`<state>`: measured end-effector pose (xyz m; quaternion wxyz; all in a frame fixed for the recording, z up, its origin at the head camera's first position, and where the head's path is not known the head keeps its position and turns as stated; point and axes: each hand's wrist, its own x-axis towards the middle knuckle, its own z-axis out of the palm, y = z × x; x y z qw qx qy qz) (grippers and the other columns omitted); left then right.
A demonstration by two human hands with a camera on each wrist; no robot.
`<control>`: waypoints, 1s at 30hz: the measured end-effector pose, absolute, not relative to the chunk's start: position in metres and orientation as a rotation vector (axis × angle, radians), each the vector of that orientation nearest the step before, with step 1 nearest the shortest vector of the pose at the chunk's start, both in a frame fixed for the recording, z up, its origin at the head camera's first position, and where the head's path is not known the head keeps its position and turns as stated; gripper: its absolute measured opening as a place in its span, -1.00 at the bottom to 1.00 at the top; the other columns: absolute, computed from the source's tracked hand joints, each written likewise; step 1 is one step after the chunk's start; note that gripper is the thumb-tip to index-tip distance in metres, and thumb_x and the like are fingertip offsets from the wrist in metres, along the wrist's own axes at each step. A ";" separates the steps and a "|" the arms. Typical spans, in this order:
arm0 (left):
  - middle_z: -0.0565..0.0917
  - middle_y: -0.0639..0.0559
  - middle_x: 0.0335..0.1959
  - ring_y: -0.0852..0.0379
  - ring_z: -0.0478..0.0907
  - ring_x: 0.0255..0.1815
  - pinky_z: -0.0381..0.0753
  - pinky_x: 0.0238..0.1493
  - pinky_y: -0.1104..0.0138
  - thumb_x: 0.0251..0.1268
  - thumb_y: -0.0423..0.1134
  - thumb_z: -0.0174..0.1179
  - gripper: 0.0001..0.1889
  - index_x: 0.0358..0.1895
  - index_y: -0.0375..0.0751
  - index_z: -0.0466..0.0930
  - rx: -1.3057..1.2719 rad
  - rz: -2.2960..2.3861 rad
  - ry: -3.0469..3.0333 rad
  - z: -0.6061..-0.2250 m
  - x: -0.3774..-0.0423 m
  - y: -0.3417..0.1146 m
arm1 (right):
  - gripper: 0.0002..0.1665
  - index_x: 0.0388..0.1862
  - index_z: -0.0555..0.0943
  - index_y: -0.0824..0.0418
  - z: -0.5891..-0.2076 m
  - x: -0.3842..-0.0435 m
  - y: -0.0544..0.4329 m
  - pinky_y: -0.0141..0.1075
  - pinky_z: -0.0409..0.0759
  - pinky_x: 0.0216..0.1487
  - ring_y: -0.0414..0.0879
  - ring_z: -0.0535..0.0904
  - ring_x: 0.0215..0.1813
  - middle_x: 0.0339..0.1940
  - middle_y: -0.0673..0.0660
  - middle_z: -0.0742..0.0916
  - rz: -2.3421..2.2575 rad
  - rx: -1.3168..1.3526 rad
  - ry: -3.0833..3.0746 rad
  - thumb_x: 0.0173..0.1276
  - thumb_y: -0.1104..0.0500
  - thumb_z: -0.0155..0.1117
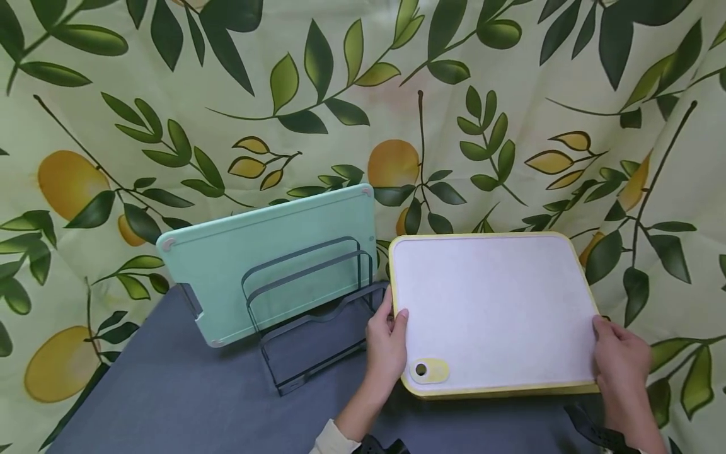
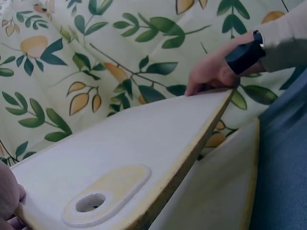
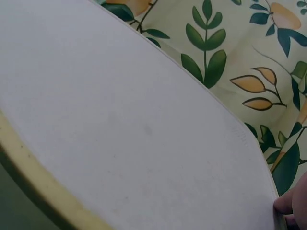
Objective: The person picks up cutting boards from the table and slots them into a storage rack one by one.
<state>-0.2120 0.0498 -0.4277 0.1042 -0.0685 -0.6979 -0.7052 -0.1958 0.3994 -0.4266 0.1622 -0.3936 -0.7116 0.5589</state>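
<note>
A white cutting board (image 1: 493, 309) with a yellow rim and a holed yellow corner is held up, face toward me, by both hands. My left hand (image 1: 387, 343) pinches its left edge, thumb on the face. At the right edge, my right hand (image 1: 622, 353) grips with the thumb in front; its other fingers are mostly hidden. Beneath this board, the left wrist view shows another white, yellow-edged board surface (image 2: 216, 184), mostly covered. To the left, a mint-green cutting board (image 1: 295, 252) leans in a dark wire rack (image 1: 311, 323).
The rack stands on a table with a blue-grey cover (image 1: 153, 378). Behind it hangs a cloth (image 1: 340, 157) printed with leaves and orange fruit. Dark straps are on both wrists.
</note>
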 end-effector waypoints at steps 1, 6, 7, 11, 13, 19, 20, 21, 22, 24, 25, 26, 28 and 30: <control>0.69 -0.25 0.10 0.10 0.76 -0.19 0.76 -0.17 0.36 0.51 -0.34 0.11 -0.38 0.57 -0.18 0.19 -0.202 -2.085 -2.060 -0.426 -0.211 0.048 | -0.20 0.52 0.36 0.18 -0.426 -0.196 0.398 -0.61 0.37 -0.39 -0.50 0.37 -0.25 -0.11 -0.23 0.56 1.596 -1.115 -2.025 0.50 -0.28 0.02; 0.65 -0.26 0.19 0.06 0.77 -0.12 0.77 -0.12 0.31 0.51 -0.34 0.12 -0.37 0.57 -0.21 0.18 -0.209 -2.077 -2.066 -0.418 -0.209 0.041 | -0.24 0.49 0.40 0.23 -0.421 -0.196 0.392 -0.60 0.40 -0.39 -0.49 0.38 -0.25 -0.21 -0.26 0.57 1.588 -1.077 -2.032 0.52 -0.23 0.02; 0.65 -0.27 0.19 0.05 0.77 -0.12 0.77 -0.12 0.30 0.51 -0.34 0.12 -0.38 0.57 -0.21 0.18 -0.215 -2.076 -2.064 -0.417 -0.208 0.040 | -0.24 0.50 0.40 0.23 -0.420 -0.195 0.391 -0.58 0.40 -0.39 -0.48 0.37 -0.26 -0.17 -0.22 0.59 1.590 -1.075 -2.041 0.53 -0.23 0.00; 0.70 -0.24 0.04 0.06 0.78 -0.18 0.77 -0.16 0.32 0.50 -0.33 0.14 -0.38 0.56 -0.18 0.21 -0.217 -2.077 -2.050 -0.412 -0.208 0.035 | -0.25 0.51 0.39 0.18 -0.415 -0.194 0.388 -0.50 0.40 -0.43 -0.43 0.39 -0.26 -0.03 -0.13 0.62 1.625 -1.066 -2.040 0.54 -0.23 -0.01; 0.72 -0.21 -0.08 0.06 0.79 -0.23 0.77 -0.21 0.34 0.49 -0.33 0.16 -0.39 0.55 -0.18 0.24 -0.210 -2.078 -2.032 -0.411 -0.209 0.033 | -0.26 0.51 0.39 0.18 -0.414 -0.194 0.385 -0.54 0.41 -0.43 -0.46 0.40 -0.27 -0.17 -0.26 0.61 1.646 -1.055 -2.019 0.54 -0.22 0.01; 0.71 -0.18 -0.08 0.05 0.78 -0.17 0.77 -0.15 0.32 0.45 -0.35 0.20 -0.46 0.46 -0.24 0.38 -0.174 -2.093 -1.951 -0.408 -0.210 0.021 | -0.28 0.49 0.42 0.17 -0.412 -0.201 0.372 -0.63 0.40 -0.38 -0.41 0.49 -0.05 -0.05 -0.19 0.62 1.611 -1.004 -2.035 0.54 -0.21 0.02; 0.71 -0.19 -0.05 0.04 0.78 -0.15 0.77 -0.15 0.31 0.45 -0.36 0.20 -0.47 0.45 -0.25 0.40 -0.168 -2.092 -1.943 -0.408 -0.210 0.018 | -0.28 0.50 0.40 0.17 -0.411 -0.203 0.370 -0.64 0.40 -0.38 -0.36 0.50 0.02 0.09 -0.08 0.63 1.616 -0.995 -2.044 0.55 -0.21 0.01; 0.71 -0.20 -0.03 0.02 0.78 -0.14 0.77 -0.14 0.29 0.44 -0.37 0.20 -0.48 0.43 -0.27 0.41 -0.166 -2.084 -1.939 -0.408 -0.211 0.015 | -0.27 0.51 0.39 0.17 -0.411 -0.204 0.367 -0.68 0.38 -0.36 -0.34 0.50 0.11 0.24 0.01 0.61 1.624 -0.977 -2.051 0.55 -0.22 0.00; 0.71 -0.22 -0.02 0.01 0.78 -0.13 0.78 -0.13 0.29 0.44 -0.37 0.20 -0.50 0.41 -0.29 0.43 -0.162 -2.077 -1.939 -0.407 -0.212 0.012 | -0.27 0.51 0.38 0.17 -0.411 -0.206 0.365 -0.67 0.38 -0.36 -0.29 0.50 0.16 0.35 0.11 0.56 1.626 -0.970 -2.061 0.55 -0.22 -0.01; 0.70 -0.23 -0.01 -0.02 0.78 -0.14 0.78 -0.14 0.28 0.44 -0.37 0.20 -0.51 0.39 -0.33 0.44 -0.158 -2.060 -1.959 -0.406 -0.213 0.006 | -0.26 0.53 0.36 0.16 -0.411 -0.207 0.361 -0.65 0.40 -0.37 -0.25 0.50 0.15 0.43 0.18 0.50 1.636 -0.972 -2.075 0.55 -0.24 -0.01; 0.70 -0.25 -0.01 -0.03 0.78 -0.14 0.78 -0.14 0.28 0.44 -0.37 0.20 -0.51 0.39 -0.34 0.43 -0.163 -2.052 -1.972 -0.405 -0.213 0.003 | -0.24 0.53 0.35 0.17 -0.411 -0.208 0.360 -0.65 0.39 -0.37 -0.22 0.49 0.19 0.50 0.22 0.44 1.646 -0.959 -2.080 0.55 -0.25 -0.01; 0.70 -0.25 0.00 -0.04 0.77 -0.14 0.77 -0.13 0.27 0.45 -0.37 0.20 -0.51 0.39 -0.36 0.42 -0.168 -2.047 -1.985 -0.404 -0.214 0.000 | -0.23 0.53 0.35 0.17 -0.410 -0.208 0.358 -0.63 0.40 -0.37 -0.21 0.49 0.15 0.50 0.23 0.43 1.649 -0.962 -2.084 0.54 -0.25 -0.01; 0.70 -0.26 0.00 -0.05 0.77 -0.14 0.77 -0.13 0.28 0.45 -0.35 0.19 -0.51 0.39 -0.37 0.42 -0.169 -2.037 -2.011 -0.401 -0.215 -0.006 | -0.22 0.54 0.35 0.18 -0.410 -0.209 0.356 -0.60 0.41 -0.38 -0.20 0.48 0.08 0.50 0.25 0.43 1.631 -0.954 -2.123 0.54 -0.26 -0.02; 0.70 -0.28 0.02 -0.06 0.77 -0.14 0.78 -0.14 0.27 0.46 -0.36 0.19 -0.50 0.40 -0.39 0.40 -0.171 -2.023 -2.024 -0.398 -0.214 -0.013 | -0.21 0.53 0.35 0.20 -0.409 -0.210 0.354 -0.58 0.44 -0.39 -0.25 0.50 -0.01 0.51 0.27 0.43 1.615 -0.918 -2.177 0.54 -0.26 -0.02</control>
